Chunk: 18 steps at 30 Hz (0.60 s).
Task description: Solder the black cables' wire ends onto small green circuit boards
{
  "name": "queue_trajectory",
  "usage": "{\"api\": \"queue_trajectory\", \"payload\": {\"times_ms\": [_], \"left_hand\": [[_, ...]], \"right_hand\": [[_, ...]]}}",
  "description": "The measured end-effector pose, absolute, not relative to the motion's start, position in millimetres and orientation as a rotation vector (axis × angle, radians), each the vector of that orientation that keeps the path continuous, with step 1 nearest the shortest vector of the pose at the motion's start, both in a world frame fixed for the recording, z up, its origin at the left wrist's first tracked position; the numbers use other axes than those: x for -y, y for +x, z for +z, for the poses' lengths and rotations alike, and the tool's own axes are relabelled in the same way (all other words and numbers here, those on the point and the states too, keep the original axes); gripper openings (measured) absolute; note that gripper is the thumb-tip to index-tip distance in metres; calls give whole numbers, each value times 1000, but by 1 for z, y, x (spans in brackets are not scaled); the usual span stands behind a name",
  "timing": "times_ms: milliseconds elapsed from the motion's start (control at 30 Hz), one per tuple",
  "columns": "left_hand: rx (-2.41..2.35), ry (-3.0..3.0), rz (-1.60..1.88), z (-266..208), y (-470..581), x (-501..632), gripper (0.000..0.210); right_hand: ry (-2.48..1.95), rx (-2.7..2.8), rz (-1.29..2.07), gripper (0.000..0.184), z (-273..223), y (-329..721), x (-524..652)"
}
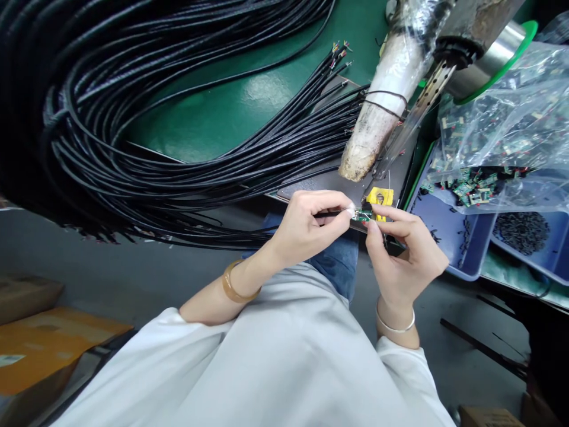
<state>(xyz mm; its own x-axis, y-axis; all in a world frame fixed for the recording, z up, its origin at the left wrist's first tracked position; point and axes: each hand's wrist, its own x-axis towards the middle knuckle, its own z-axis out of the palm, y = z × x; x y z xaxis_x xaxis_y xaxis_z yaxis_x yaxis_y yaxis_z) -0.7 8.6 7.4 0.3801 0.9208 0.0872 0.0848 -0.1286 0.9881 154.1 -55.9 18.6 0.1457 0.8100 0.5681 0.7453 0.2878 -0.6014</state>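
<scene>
My left hand [311,222] pinches a black cable [326,214] close to its end, thumb and forefinger pressed together. At that end lies a small green circuit board [364,214] with a red spot on it. My right hand [402,243] grips the board between thumb and fingers, so board and cable end meet between my hands; whether they are joined I cannot tell. Just behind the board sits a yellow piece [381,197]. A soldering iron [398,139] slants down over the table's edge, beside a stained white tube [373,130].
A large bundle of black cables [178,172] covers the left of the green table [253,98]. To the right are blue trays [471,249] with small black parts [522,230] and a plastic bag [511,130] of circuit boards. A solder spool [489,62] stands behind.
</scene>
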Motion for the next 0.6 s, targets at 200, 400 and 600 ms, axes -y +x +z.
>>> {"api": "queue_trajectory", "payload": {"times_ms": [200,400,600], "left_hand": [[-891,1471,876,6,1,-13,18],[-940,1483,913,6,6,-19,18],[-940,1556,938,16,6,-20,15]], "right_hand": [[-1444,1658,-28,16,14,155,53],[-1464,1668,-64,13,12,155,44],[-1494,1674,-131,11,18,153,40]]}}
